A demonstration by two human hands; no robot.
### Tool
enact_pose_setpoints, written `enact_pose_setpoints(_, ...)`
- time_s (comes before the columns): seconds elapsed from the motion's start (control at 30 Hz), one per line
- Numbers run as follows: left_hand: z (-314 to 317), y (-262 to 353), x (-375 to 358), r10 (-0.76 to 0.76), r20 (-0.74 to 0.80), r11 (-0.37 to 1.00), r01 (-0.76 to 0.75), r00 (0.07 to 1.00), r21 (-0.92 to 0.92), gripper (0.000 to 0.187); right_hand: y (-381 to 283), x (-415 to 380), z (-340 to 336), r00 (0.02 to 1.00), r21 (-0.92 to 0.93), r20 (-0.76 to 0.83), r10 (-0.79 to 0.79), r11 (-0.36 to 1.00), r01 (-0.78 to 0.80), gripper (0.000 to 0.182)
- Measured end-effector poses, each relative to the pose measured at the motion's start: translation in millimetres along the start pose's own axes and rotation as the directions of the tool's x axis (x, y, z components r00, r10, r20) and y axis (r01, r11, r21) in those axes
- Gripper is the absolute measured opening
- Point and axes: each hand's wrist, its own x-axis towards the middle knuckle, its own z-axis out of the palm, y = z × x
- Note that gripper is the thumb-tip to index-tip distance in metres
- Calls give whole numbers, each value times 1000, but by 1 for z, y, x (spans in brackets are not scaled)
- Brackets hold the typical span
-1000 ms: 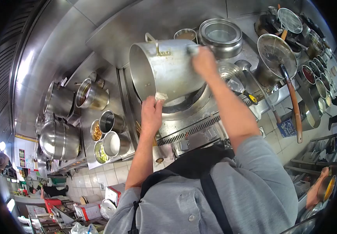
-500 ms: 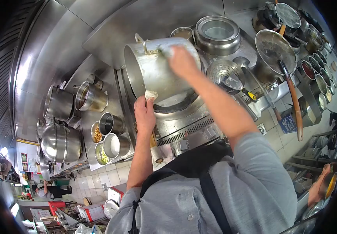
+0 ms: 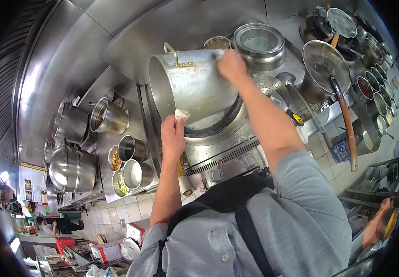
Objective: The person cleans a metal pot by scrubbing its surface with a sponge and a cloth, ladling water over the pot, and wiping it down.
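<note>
A large aluminium stockpot (image 3: 204,78) lies tilted on its side over the wok burner (image 3: 218,124), its mouth facing left and one loop handle (image 3: 177,57) on top. My left hand (image 3: 173,135) is closed on a folded white cloth (image 3: 181,114) at the pot's lower rim; whether a second handle is under the cloth is hidden. Against the upper right of the pot wall, my right hand (image 3: 233,67) presses a small greyish scouring pad (image 3: 218,55), mostly covered by the fingers. Brownish stains mark the pot's outside.
Behind the pot stand a small pot of brownish liquid (image 3: 217,43) and a wide steel pot (image 3: 259,44). To the right are a perforated skimmer (image 3: 272,86), a ladle (image 3: 286,78) and a strainer (image 3: 326,64). Steel pots (image 3: 109,115) and food containers (image 3: 115,158) fill the left counter.
My right hand has slid to the right along the pot wall with the pad. The left hand keeps hold of the cloth at the rim.
</note>
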Motion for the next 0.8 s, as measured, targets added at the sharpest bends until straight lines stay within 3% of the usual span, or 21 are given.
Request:
enact_pose_setpoints(0.1, 0, 6, -5, -7, -68, 1000, 7, 998, 5, 20, -54, -60, 18, 947, 90, -127, -296, 947, 308, 27)
enact_pose_setpoints(0.2, -6, 1, -2, 33, -72, 999, -34, 997, -15, 19, -25, -47, 25, 942, 95, -155, -297, 945, 313, 26)
enact_pose_setpoints(0.3, -4, -1, -3, 16, -36, 1000, -16, 999, 3, 19, -2, 2, -18, 985, 51, 152, 82, 995, -91, 26)
enact_pose_setpoints(0.37, -3, 0, -5, 26, -59, 1000, -26, 998, 2, 19, -16, -7, 7, 996, -48, -7, -90, 995, 89, 25)
enact_pose_setpoints(0.43, -2, -3, -12, -4, -62, 1000, 4, 998, 5, 19, -45, -48, 30, 944, 85, -212, -253, 958, 275, 25)
enact_pose_setpoints(0.47, -4, -6, -11, -23, -57, 1000, 24, 998, 11, 19, -54, -69, 22, 916, 130, -224, -333, 921, 367, 25)
enact_pose_setpoints(0.57, -6, -20, -7, 49, -67, 998, -47, 997, 30, 20, -12, -32, 9, 968, 29, -117, -222, 974, 227, 26)
enact_pose_setpoints(0.63, -3, -25, -9, 72, -81, 997, -69, 994, 36, 20, 11, 4, -19, 984, 2, 122, 132, 991, -133, 27)
enact_pose_setpoints(0.7, -1, -22, -10, 35, -81, 998, -31, 996, 46, 21, 3, -9, -10, 1000, -57, 14, 23, 998, -23, 27)
enact_pose_setpoints(0.77, 1, -17, -11, 17, -116, 998, -10, 993, 59, 21, -19, -36, 26, 967, 11, -137, -216, 976, 219, 28)
enact_pose_setpoints(0.8, 1, -16, -11, 7, -134, 997, 3, 991, 72, 22, -42, -58, 14, 964, 39, -28, -266, 963, 267, 30)
